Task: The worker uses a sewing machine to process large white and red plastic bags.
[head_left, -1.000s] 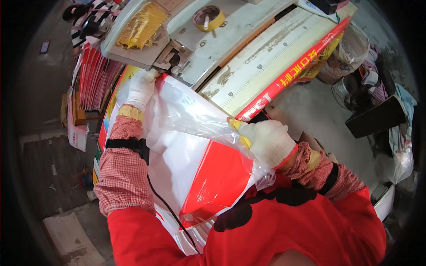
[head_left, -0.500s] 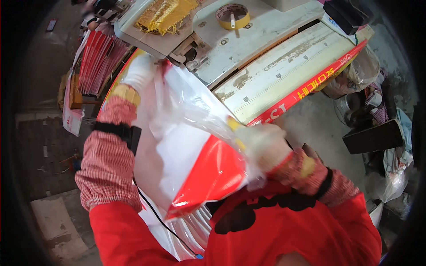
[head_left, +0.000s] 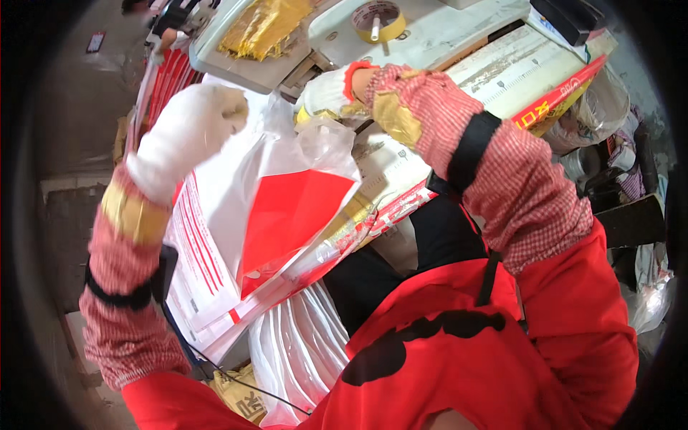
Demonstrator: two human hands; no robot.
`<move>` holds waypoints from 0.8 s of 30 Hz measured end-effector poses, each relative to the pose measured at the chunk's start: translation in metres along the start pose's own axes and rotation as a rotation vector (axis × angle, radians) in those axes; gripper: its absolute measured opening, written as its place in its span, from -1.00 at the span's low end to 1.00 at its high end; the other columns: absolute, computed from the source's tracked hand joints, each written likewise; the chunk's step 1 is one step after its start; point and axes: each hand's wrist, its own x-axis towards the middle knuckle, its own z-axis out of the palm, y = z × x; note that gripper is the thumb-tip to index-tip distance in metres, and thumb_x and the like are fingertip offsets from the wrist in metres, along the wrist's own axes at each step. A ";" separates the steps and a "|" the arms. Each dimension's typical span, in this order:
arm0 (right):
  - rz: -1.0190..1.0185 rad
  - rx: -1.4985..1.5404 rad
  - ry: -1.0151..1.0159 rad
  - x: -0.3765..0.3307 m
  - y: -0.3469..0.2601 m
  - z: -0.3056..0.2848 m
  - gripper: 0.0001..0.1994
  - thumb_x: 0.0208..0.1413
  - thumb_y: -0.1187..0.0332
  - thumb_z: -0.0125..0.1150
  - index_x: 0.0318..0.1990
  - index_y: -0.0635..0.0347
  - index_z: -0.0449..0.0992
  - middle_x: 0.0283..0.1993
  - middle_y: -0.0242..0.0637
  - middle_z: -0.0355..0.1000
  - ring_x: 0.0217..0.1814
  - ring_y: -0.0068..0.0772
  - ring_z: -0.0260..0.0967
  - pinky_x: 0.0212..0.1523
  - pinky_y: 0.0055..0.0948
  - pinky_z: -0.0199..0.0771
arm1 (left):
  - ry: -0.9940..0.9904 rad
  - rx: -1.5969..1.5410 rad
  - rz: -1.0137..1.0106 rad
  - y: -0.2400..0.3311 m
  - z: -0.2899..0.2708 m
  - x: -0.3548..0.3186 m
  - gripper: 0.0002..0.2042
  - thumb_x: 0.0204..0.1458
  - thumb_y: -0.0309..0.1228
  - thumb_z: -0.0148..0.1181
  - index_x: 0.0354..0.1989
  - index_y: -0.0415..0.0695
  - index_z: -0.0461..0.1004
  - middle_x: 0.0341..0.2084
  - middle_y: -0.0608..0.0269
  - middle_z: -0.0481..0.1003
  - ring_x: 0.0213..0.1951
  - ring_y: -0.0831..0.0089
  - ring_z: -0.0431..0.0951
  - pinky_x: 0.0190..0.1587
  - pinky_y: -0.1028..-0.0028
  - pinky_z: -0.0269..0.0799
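My left hand, in a white glove, is raised over the left side of a white and red woven sack. Its fingers are curled in, and what they hold, if anything, is hidden. My right hand, in a white glove with yellow tape, reaches to the sack's far end beside the sewing machine table. Its fingers are closed on the sack's upper edge, where a crumpled clear plastic liner sticks out. More printed sacks lie beneath.
A yellow tape roll and a yellow cloth lie on the machine. A ruled white board runs along its front. Folded white sacks hang near my lap. Another person's hand shows at far left, near red sacks.
My right hand has moved from the sack's near right side up to its far end by the machine. My left hand has drawn back toward me, away from the machine. The sack has shifted.
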 end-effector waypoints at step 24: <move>0.088 -0.080 -0.021 0.047 0.033 0.044 -0.68 -0.27 0.19 0.24 -0.33 0.16 0.60 -0.38 -0.15 0.53 -0.39 -0.14 0.47 -0.37 -0.23 0.43 | -0.446 -0.301 0.116 0.126 -0.008 0.020 -0.61 -0.14 -0.73 -0.04 -0.09 -0.15 0.46 -0.47 0.32 0.47 -0.48 0.50 0.47 -0.33 0.53 0.45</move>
